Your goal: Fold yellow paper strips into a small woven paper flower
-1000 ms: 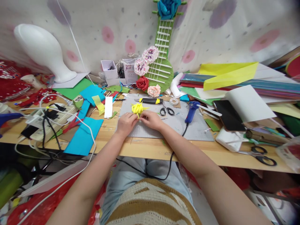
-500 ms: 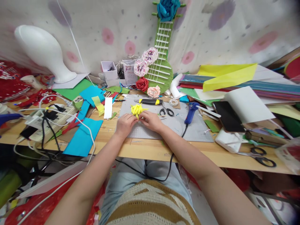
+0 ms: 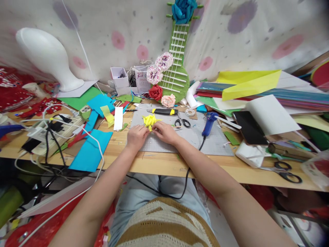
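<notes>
Over the last second the yellow flower [image 3: 149, 121] has shifted a little toward the left and nearer the far edge of the grey mat [image 3: 216, 139], and its loops look bunched tighter than before; the long petal that stuck out to the right a second ago is now drawn in. Both hands have crept with it, hardly more than a nudge. That reads as shaping work going on in small pinches, with the flower not yet let go.

The left hand [image 3: 136, 136] lies on the mat's near left part, knuckles up, fingers curled forward so that their tips meet the flower's lower left side. The right hand [image 3: 165, 132] comes in from the right, wrist low on the mat, thumb and forefinger closed on the flower's right edge. Both hands are grasping the flower between them; neither is flat or free. Both forearms cross the bench's near edge and converge toward the mat.

The flower sits on the mat just short of its far edge, with the knife [image 3: 162, 111] lying just beyond it, the scissors [image 3: 182, 122] near on the right and the glue gun [image 3: 209, 122] farther right, its cord running off the near edge.
</notes>
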Tool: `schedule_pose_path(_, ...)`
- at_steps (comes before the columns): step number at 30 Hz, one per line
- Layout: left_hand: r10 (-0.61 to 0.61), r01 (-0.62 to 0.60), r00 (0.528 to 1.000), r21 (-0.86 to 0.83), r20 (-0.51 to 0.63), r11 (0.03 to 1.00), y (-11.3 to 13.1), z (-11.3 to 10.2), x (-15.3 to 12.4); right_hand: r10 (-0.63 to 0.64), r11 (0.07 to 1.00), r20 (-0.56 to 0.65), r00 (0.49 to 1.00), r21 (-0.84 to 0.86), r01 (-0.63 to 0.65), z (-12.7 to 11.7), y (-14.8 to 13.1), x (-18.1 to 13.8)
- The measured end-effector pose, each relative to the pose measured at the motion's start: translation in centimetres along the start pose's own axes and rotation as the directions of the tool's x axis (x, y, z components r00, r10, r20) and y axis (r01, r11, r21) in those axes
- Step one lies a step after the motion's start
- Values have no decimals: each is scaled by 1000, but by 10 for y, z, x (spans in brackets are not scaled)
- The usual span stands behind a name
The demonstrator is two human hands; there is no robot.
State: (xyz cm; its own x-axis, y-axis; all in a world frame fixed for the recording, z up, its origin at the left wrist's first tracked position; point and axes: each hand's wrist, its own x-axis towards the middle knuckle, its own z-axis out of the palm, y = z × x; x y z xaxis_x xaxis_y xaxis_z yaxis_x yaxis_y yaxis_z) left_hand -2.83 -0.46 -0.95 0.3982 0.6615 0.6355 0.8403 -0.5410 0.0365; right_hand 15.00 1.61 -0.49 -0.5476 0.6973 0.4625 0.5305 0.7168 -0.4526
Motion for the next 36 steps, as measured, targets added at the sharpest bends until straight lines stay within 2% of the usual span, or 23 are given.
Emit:
schedule_pose_path(6,-37,36,999,-18,-40,999,1,0,-2,-56,979,-10,998,-195,53,-2,-3,2)
schedule_pose_path(12,-27,26,995,-11,-92,1000,3,0,-2,-47,945,-13,999,-326,41,-3,-5,3)
schedule_pose_path(20,-76,77,993,10,-93,997,6,-3,1,-37,940,9,999,-340,38,1,-6,5)
schedule_pose_path(25,-151,145,987,-120,-45,982,6,-4,1,-18,940,1,1000,-340,18,6,-4,7)
schedule_pose_path(30,-253,243,967,-340,16,909,6,-2,1,-2,933,-38,999,-361,-12,9,-4,9)
schedule_pose_path(36,-278,261,961,-316,-10,912,7,-3,1,-7,913,-51,999,-407,-14,7,-6,9)
